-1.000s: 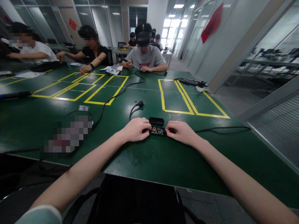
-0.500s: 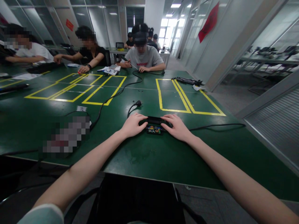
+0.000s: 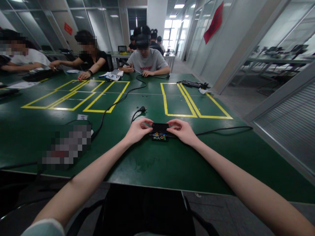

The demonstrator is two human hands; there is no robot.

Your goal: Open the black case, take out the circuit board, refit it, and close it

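Both hands pinch the short ends of a black plastic cover (image 3: 160, 127), one at each side. My left hand (image 3: 140, 129) is closed on its left end. On the right end, my right hand (image 3: 181, 131) grips with thumb and fingers. Just in front of the cover, on the near side, lies an open power adapter (image 3: 159, 137) with its circuit board and coils bare. The cover stands tilted up behind the board and is not seated on it. A black cable (image 3: 223, 129) runs from the adapter's area out to the right.
A plug (image 3: 142, 109) on a black cord lies beyond my left hand. To the left sits a blurred-out box (image 3: 69, 146) with cables, near a small paper tag (image 3: 82, 117). Yellow tape outlines (image 3: 180, 115) mark the green table. Co-workers (image 3: 147, 59) sit across it.
The cover has tipped so that more of its broad face shows, with both hands still at its ends. The whole view has shifted slightly.
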